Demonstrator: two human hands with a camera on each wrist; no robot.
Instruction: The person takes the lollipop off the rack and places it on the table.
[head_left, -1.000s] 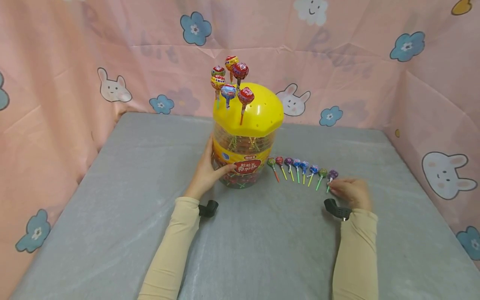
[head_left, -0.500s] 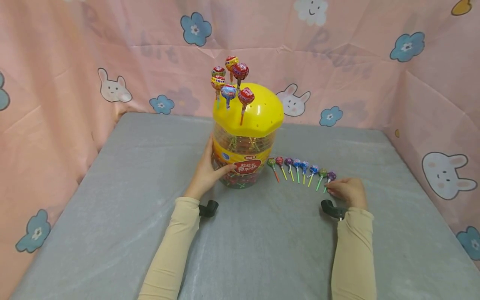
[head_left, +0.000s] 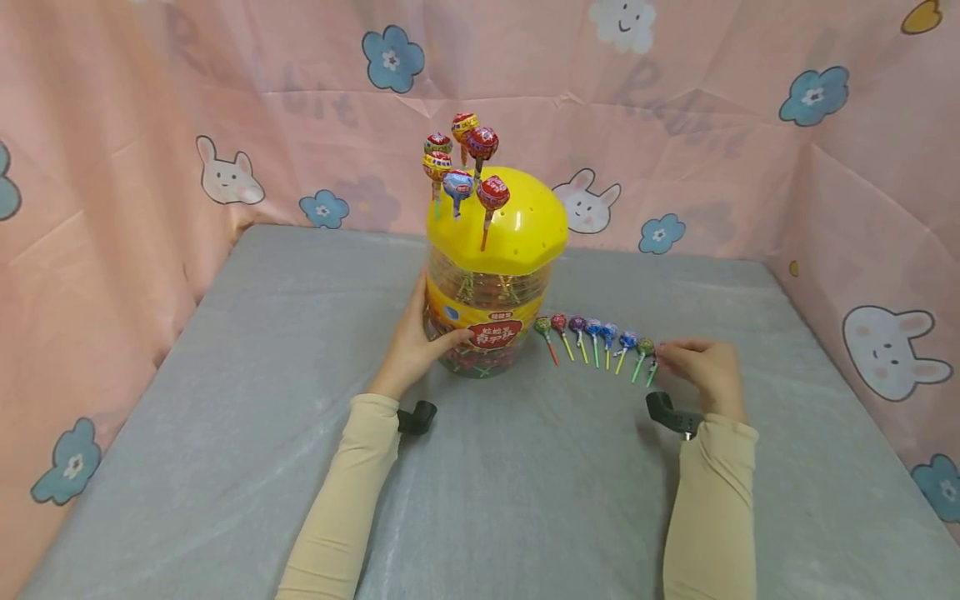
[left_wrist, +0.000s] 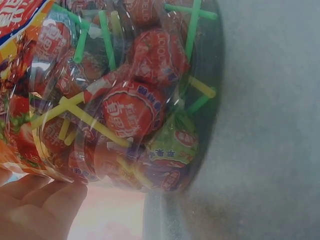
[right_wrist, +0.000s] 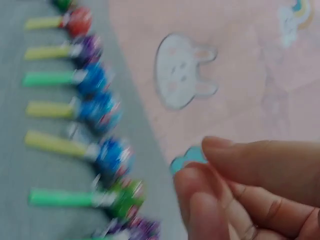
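Looks partway along to me — six standing lollipops [head_left: 492, 193] poke up from the yellow lid [head_left: 528, 221] of the candy jar [head_left: 487, 287], and eight loose lollipops [head_left: 594, 327] lie in a row on the worktop [head_left: 525, 483], right of the jar. The row itself seems pretty much lined up. Left hand [head_left: 416, 346] is wrapped round the jar's left side; right hand [head_left: 705, 367] is at the row's end farthest from the jar — fingers loosely bent, nothing between them, right by the purple lollipop [right_wrist: 144, 230].
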